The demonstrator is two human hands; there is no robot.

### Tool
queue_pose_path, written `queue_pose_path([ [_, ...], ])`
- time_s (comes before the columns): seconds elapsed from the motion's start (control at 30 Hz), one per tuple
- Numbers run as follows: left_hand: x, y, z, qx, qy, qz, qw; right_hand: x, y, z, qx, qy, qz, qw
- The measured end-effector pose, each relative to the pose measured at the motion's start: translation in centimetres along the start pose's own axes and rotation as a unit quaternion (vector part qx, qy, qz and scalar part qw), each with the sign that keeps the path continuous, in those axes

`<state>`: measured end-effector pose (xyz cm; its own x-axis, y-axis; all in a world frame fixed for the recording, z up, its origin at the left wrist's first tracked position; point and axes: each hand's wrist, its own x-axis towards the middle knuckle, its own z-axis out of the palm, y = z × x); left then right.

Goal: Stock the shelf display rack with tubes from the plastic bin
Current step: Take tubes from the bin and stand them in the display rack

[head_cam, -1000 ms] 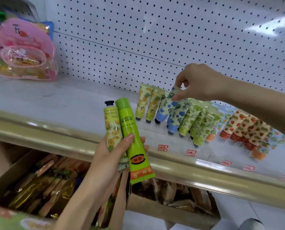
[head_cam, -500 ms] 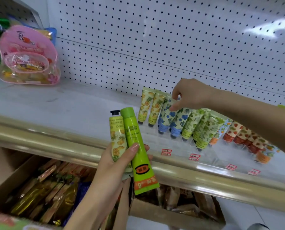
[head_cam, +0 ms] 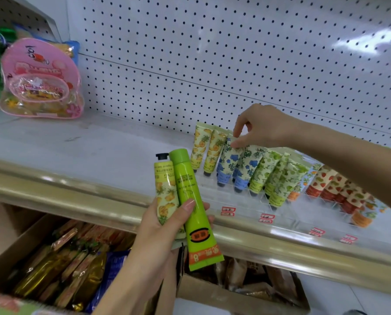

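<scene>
Head view, downward, close to shelf [head_cam: 80, 144]

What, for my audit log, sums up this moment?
left hand: holds green plastic tube, yellow pineapple-print tube | right hand: pinches blue-flowered tube

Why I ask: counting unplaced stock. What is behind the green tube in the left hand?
A yellow pineapple-print tube with a black cap, gripped together with it by the left hand. The hand and the green tube cover its lower end; whether another tube hides there cannot be seen.

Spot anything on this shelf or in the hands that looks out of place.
The plain green tube in the left hand stands out: longer than the pineapple tube beside it, matching no printed row in the rack.
</scene>
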<state>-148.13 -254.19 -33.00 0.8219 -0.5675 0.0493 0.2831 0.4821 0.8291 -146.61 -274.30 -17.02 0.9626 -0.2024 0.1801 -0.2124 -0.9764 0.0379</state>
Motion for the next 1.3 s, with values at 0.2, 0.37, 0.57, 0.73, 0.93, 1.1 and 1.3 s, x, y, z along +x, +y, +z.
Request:
queue_pose_path([
  [0.2,-0.3,-0.2,0.4,0.004,-0.004,0.006,1.0,-5.0,-1.6,-1.5,0.215,0.042,-0.005,0.976],
  [0.37,-0.7,-0.6,1.0,-0.02,0.014,0.008,1.0,-11.4,-3.3,3.1,0.256,-0.03,-0.009,0.966],
  [0.57,-1.0,-0.5,1.9,-0.081,0.028,0.017,0.996,-14.4,-4.2,7.8,0.38,-0.098,0.043,0.919],
  [0.73,-0.9,-0.6,3.4,-0.09,0.016,0.023,0.996,-15.6,-4.7,8.4,0.52,-0.081,0.088,0.846],
  [0.93,-0.9,-2.3,7.0,-0.093,-0.014,0.019,0.995,-18.1,-2.6,7.3,0.619,-0.018,0.17,0.766],
  [1.1,-1.4,-5.0,10.3,-0.085,-0.06,-0.02,0.994,-21.6,0.2,7.6,0.609,0.05,0.213,0.763],
  [1.3,-2.1,-8.4,13.1,-0.01,-0.101,-0.06,0.993,-26.1,6.4,3.8,0.612,0.148,0.249,0.736],
])
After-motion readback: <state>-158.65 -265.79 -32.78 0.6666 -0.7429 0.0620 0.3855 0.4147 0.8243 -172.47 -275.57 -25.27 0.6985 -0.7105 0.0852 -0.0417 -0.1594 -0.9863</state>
